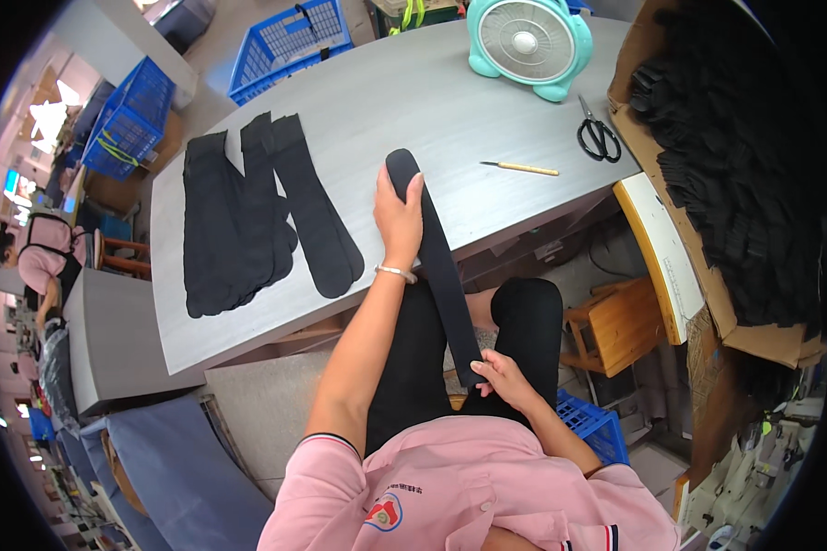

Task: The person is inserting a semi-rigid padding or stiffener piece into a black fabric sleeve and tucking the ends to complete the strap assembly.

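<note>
At frame centre, the left hand [397, 216] is pressing a long black sock [436, 257] onto the grey counter [386, 101], grip flat and released, while the right hand [499, 375] is pinching its lower end. Right of frame, a cardboard box [721, 303] is holding black socks [735, 147]; upper left, blue crates [289, 41] are sitting.

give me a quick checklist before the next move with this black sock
1. Left hand pressing the black sock on the grey table: ok
2. Right hand has a grip on the sock's lower end: ok
3. Sock stretched straight, no twist seen: ok
4. Toe end lying on the table: ok
5. Pile of black socks apart from it: ok
6. Scissors and pencil out of the way: ok
</note>
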{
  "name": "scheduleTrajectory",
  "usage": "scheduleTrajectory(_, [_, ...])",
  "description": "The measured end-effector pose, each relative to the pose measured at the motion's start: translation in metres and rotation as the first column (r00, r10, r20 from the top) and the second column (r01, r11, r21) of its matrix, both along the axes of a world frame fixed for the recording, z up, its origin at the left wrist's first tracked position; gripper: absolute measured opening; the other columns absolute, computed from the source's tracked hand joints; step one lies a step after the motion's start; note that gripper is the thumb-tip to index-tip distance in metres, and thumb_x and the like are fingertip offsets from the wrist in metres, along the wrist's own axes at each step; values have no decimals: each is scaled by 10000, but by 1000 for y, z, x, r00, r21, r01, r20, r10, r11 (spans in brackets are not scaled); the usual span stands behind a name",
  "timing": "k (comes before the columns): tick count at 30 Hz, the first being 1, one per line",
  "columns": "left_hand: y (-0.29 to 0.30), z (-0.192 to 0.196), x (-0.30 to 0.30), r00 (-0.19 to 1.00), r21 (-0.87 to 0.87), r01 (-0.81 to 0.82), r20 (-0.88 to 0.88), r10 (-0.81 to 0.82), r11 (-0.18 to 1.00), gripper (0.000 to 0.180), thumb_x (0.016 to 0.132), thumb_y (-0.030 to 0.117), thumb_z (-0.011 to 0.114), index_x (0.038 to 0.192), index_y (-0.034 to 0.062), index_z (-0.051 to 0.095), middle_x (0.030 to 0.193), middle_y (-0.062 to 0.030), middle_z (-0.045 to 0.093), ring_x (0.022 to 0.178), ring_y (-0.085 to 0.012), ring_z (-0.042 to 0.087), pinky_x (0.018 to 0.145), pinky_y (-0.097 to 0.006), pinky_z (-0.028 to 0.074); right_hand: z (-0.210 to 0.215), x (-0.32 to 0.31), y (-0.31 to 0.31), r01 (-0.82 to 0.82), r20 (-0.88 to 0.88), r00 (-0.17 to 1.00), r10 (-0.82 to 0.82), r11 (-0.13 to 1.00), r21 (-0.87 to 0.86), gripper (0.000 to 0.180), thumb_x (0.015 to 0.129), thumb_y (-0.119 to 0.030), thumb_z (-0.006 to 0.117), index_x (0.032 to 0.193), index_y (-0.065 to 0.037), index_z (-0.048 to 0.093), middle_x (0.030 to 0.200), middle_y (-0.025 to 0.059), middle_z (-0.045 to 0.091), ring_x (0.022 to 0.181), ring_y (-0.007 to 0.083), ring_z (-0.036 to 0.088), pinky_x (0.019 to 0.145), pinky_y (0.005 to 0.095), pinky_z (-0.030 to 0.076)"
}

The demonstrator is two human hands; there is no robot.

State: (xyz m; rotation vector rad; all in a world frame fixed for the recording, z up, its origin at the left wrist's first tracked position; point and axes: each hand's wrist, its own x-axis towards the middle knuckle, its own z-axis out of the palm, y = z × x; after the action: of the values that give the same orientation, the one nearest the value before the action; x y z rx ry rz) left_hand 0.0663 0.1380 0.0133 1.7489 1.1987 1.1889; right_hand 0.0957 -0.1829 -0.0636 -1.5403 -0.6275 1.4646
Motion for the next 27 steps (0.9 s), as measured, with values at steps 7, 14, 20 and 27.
scheduleTrajectory(7, [-87,95,-46,739,-262,338,668,-82,904,135,976,188,661,1004,57,674,810,72,581,701,5,474,593,-164,345,16,11,10,-45,828,530,-185,968,245,162,924,-126,642,1022,2,628,994,177,662,832,348,666,720,354,530])
scheduleTrajectory(14, [-170,100,-94,649,-345,541,751,-120,767,266,919,74,709,1162,21,614,1033,-23,666,924,-73,612,795,-212,484,191,2,50,76,498,654,-569,704,706,256,847,-31,731,1092,-7,662,1002,97,658,825,180,663,706,279,534])
scheduleTrajectory(20, [-205,116,-114,601,-333,672,767,-224,662,145,889,-12,705,1028,9,670,1033,-39,668,925,-96,614,865,-227,497,206,-10,47,111,331,815,-476,689,716,134,884,-96,729,936,-16,634,807,5,605,705,81,586,637,224,479])
scheduleTrajectory(27, [-189,90,-132,380,-231,901,828,-413,366,128,851,7,744,961,25,681,998,-35,657,916,-93,596,853,-227,479,201,-10,21,149,-213,976,-32,812,564,71,897,-63,693,927,-35,636,859,-27,594,774,60,540,692,212,443])
